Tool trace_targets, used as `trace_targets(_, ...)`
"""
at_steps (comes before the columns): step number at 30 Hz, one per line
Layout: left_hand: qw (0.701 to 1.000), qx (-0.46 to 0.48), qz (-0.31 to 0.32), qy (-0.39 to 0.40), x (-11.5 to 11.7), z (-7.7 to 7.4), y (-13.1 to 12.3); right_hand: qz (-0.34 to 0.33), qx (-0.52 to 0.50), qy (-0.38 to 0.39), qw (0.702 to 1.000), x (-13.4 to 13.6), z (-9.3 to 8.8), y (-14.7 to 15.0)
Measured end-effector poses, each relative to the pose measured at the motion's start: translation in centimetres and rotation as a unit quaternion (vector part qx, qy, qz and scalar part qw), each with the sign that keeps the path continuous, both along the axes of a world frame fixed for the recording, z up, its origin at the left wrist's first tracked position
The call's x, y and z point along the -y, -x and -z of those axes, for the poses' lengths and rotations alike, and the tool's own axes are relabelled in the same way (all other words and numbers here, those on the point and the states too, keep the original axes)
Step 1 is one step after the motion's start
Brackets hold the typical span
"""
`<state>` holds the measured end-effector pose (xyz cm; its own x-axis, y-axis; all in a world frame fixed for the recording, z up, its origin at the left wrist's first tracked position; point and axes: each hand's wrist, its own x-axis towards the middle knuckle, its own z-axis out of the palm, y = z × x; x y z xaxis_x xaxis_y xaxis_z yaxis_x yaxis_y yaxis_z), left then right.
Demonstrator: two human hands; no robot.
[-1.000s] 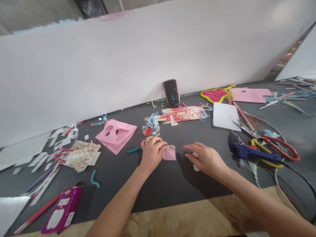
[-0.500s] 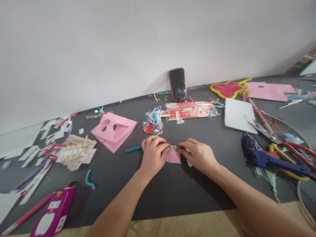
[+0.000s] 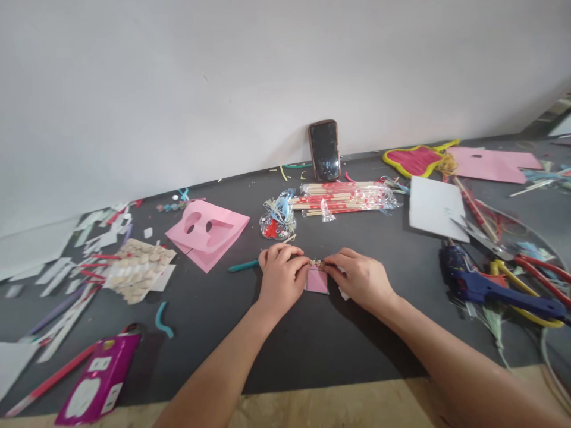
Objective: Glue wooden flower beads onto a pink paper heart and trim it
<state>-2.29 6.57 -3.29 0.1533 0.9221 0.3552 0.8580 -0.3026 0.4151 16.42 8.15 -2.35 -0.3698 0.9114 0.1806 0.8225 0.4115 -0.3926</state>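
My left hand (image 3: 282, 278) and my right hand (image 3: 359, 279) meet over a small pink paper square (image 3: 316, 280) on the dark tabletop. Between their fingertips they pinch a tiny beige beaded strip (image 3: 316, 263) along the square's top edge. Much of the strip is hidden by my fingers, so its exact material is unclear. A teal marker (image 3: 243, 266) lies just left of my left hand, and a small white paper scrap (image 3: 343, 293) sits under my right palm.
Nearby lie a pink paper mask cutout (image 3: 206, 233), a clear bag of googly eyes and ribbon (image 3: 277, 220), wrapped bamboo sticks (image 3: 341, 198), and a phone (image 3: 324, 151) against the white wall. A blue glue gun (image 3: 491, 288) and scissors (image 3: 482, 238) lie right.
My right hand has moved left to join my left hand, and both now pinch the beige strip on the pink square. The view has tilted and shifted slightly.
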Motion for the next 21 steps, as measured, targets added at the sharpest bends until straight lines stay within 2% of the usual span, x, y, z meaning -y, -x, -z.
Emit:
trace_targets(8,0.999,0.027,-0.006,-0.024,0.2,0.0,0.1,0.012,-0.067,0.004,0.998,-0.2,-0.5,-0.8)
trace_targets(11,0.996,0.05,-0.023,-0.075,0.2,-0.5,0.4,0.059,-0.095,-0.029,0.993,-1.2,-1.1,-2.3)
trace_targets(14,0.987,0.068,-0.045,-0.14,0.1,-1.6,0.7,0.089,-0.059,-0.095,0.99,-2.9,-1.3,-3.9)
trace_targets(18,0.982,0.059,-0.046,-0.172,0.6,-3.7,1.4,0.034,-0.005,-0.112,0.993,-4.9,-0.3,-4.9)
trace_targets(21,0.982,0.033,-0.019,-0.187,2.3,-5.0,2.1,-0.033,0.024,-0.096,0.995,-4.8,0.7,-4.9)
